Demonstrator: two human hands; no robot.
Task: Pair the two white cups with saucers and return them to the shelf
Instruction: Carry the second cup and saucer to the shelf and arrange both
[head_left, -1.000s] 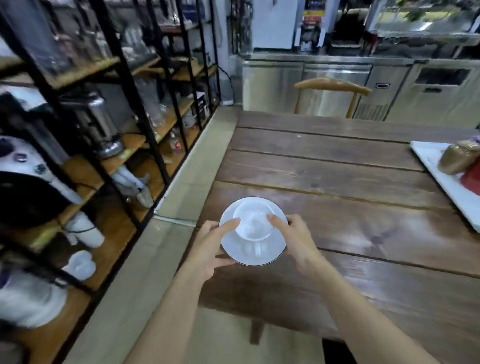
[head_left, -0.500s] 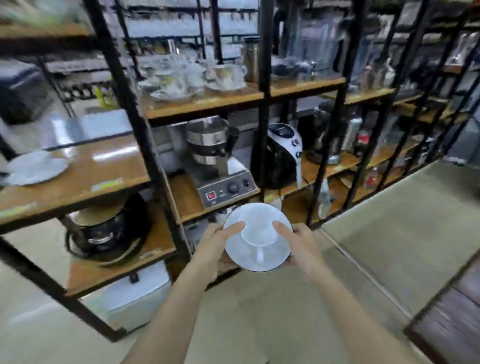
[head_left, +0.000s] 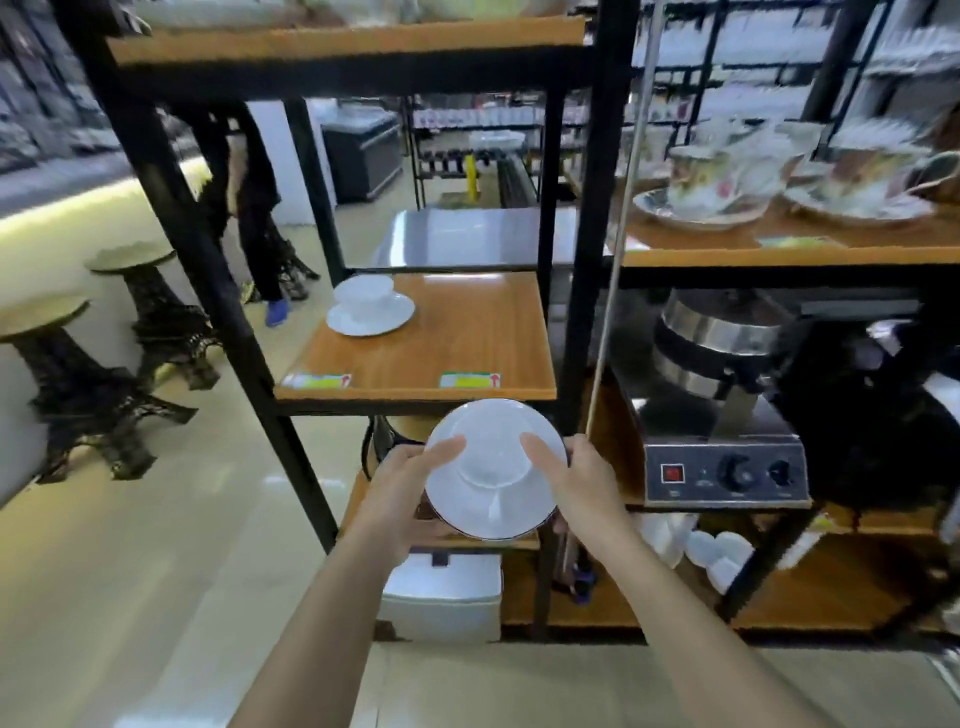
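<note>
I hold a white saucer (head_left: 488, 512) with a white cup (head_left: 493, 457) standing on it, just below the front edge of a wooden shelf board (head_left: 467, 343). My left hand (head_left: 410, 488) grips the saucer's left rim, thumb resting on the cup. My right hand (head_left: 582, 480) grips the right rim, thumb on the cup too. A second white cup (head_left: 363, 293) sits on its own saucer (head_left: 371, 317) at the back left of that shelf board.
Black metal uprights (head_left: 576, 322) frame the shelf. A steel appliance with knobs (head_left: 722, 457) stands on the right. Patterned cups and saucers (head_left: 701, 192) fill the upper right shelf. White crockery (head_left: 711, 551) lies low right. Stools (head_left: 130, 306) and a person (head_left: 254, 208) stand at left.
I have turned further from the wooden table to face the shelf unit, carrying the cup and saucer in both hands. The shelf with the other cup is now straight ahead.
</note>
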